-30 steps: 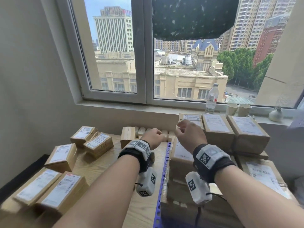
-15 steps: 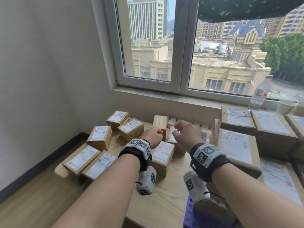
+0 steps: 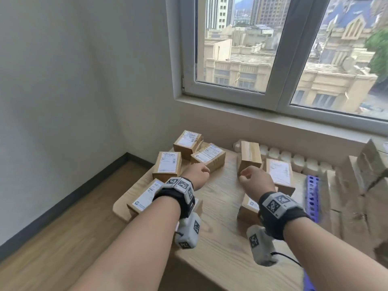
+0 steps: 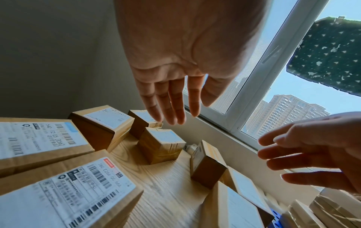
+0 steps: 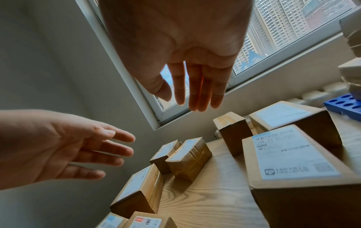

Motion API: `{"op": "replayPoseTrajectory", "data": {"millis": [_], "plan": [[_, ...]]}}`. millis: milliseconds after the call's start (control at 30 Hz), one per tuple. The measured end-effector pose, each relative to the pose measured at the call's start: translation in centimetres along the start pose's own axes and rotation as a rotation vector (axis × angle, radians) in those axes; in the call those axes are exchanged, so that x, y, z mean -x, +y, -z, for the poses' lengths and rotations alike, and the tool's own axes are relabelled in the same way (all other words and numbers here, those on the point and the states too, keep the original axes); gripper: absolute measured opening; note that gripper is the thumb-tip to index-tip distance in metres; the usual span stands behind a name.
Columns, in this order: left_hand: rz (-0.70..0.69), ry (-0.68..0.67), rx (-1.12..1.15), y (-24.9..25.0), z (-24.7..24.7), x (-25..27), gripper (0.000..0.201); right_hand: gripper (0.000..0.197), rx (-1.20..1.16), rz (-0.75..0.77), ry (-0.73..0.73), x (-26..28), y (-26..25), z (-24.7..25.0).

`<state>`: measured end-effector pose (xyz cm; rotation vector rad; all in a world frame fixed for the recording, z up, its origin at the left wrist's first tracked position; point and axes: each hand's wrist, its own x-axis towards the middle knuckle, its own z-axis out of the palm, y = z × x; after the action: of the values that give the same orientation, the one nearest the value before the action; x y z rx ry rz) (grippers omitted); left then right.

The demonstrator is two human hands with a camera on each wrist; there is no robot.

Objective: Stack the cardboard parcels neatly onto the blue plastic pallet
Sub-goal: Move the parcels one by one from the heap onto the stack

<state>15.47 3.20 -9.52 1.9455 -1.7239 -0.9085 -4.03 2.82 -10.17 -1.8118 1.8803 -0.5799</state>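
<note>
Several label-topped cardboard parcels lie loose on a low wooden table [image 3: 220, 208]. My left hand [image 3: 198, 175] hovers by a taped parcel [image 3: 210, 157], fingers relaxed and empty in the left wrist view [image 4: 171, 100]. My right hand [image 3: 255, 179] hangs just in front of an upright parcel [image 3: 249, 157], also empty, with its fingers extended [image 5: 195, 86]. A flat parcel [image 3: 280, 175] lies to its right. The blue plastic pallet [image 3: 312, 196] shows as a perforated edge at the right, with stacked parcels [image 3: 357, 185] blurred on it.
More parcels sit at the table's left [image 3: 168, 164] and near edge [image 3: 144, 196]. White ribbed blocks [image 3: 294, 158] line the wall under the window sill [image 3: 273, 118]. Wooden floor [image 3: 63, 227] and a dark skirting lie left of the table.
The head view has swung left, away from the pallet stack. Both hands have moved from the stacked parcels to above the loose parcels on the table.
</note>
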Motion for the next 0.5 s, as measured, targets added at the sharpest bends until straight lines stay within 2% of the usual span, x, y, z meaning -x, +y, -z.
{"op": "replayPoseTrajectory", "data": {"millis": [233, 500], "plan": [[-0.043, -0.106, -0.036, -2.6, -1.1, -3.8, 0.029, 0.025, 0.007, -0.175, 0.030, -0.4, 1.4, -2.6], [-0.086, -0.273, -0.040, 0.8, -6.0, -7.2, 0.031, 0.025, 0.018, -0.375, 0.091, -1.8, 6.7, -1.2]]}}
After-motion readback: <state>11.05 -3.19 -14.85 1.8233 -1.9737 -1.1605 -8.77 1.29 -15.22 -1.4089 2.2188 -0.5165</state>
